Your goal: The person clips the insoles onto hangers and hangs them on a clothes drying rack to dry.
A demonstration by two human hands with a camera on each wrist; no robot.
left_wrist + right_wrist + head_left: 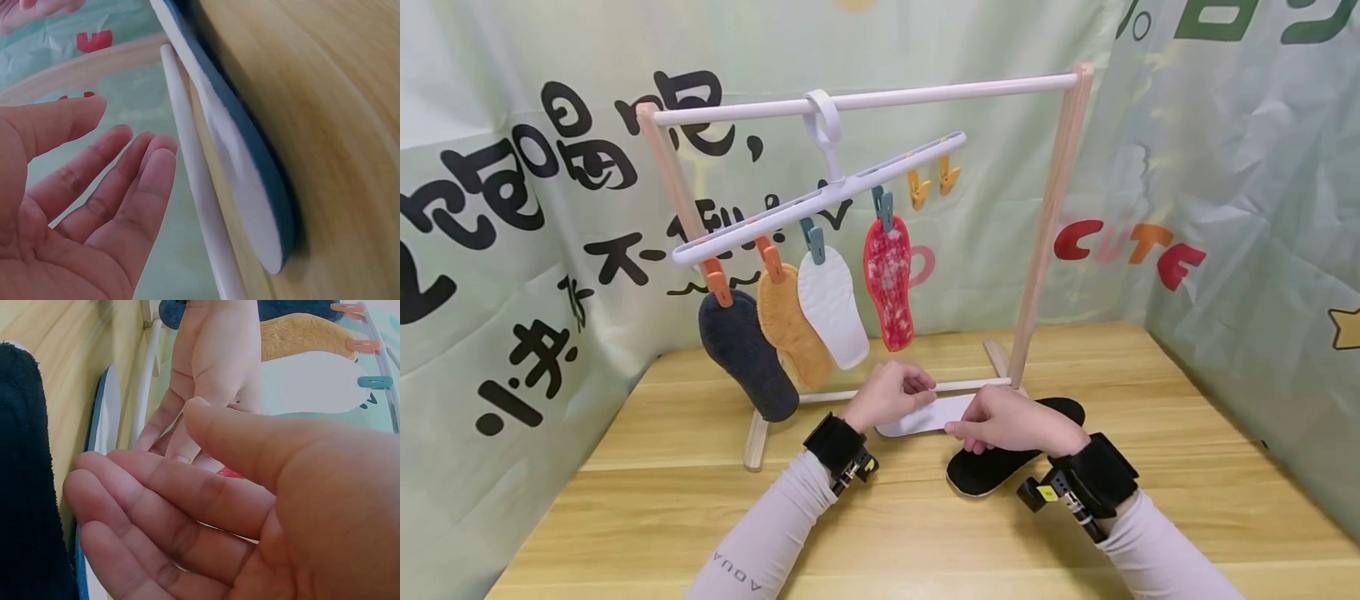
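Note:
My left hand (887,395) hovers by the left end of a white insole (917,422) lying on the table. In the left wrist view its fingers are slightly bent and grip nothing; the insole (247,187) shows a blue underside and lies apart from them. Over the insole's right part is my right hand (1018,421), loosely curled with nothing between thumb and fingers (187,487). Below the right hand lies a black insole (981,473), partly covered by it. Contact between the right fingertips and the white insole cannot be made out.
A white clip hanger (838,193) hangs tilted from a rack's rail (955,92). Clipped to it are a dark grey insole (748,354), a tan insole (797,329), a white fluffy insole (835,308) and a red insole (889,287). Two yellow clips (919,190) hold nothing.

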